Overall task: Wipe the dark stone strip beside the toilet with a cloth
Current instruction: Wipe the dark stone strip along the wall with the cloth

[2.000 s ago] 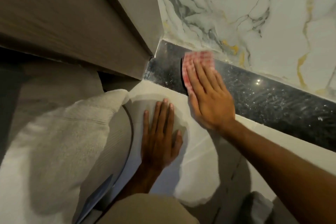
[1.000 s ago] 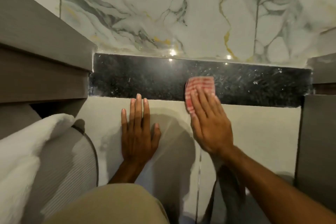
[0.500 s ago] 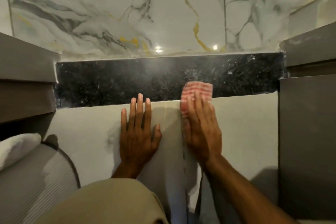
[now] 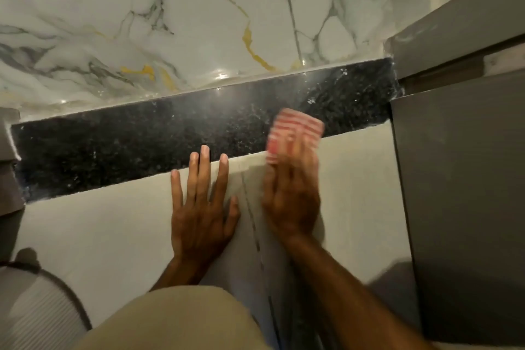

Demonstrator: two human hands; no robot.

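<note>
The dark speckled stone strip (image 4: 136, 148) runs across the floor between white marble tiles and pale grey tiles. A red-and-white checked cloth (image 4: 295, 129) lies on the strip's near edge, right of centre. My right hand (image 4: 292, 196) presses flat on the cloth, fingers over it; the hand is motion-blurred. My left hand (image 4: 201, 207) rests flat with spread fingers on the pale tile, its fingertips reaching the strip's edge. It holds nothing.
A grey cabinet (image 4: 460, 185) stands at the right end of the strip. A ribbed white toilet part (image 4: 34, 312) sits at lower left. My knee in beige cloth (image 4: 176, 321) fills the bottom centre. Veined marble floor (image 4: 199, 23) lies beyond the strip.
My right hand has slid the cloth rightward along the strip, from its left end toward the right cabinet. The view has panned right, and the toilet has dropped to the corner.
</note>
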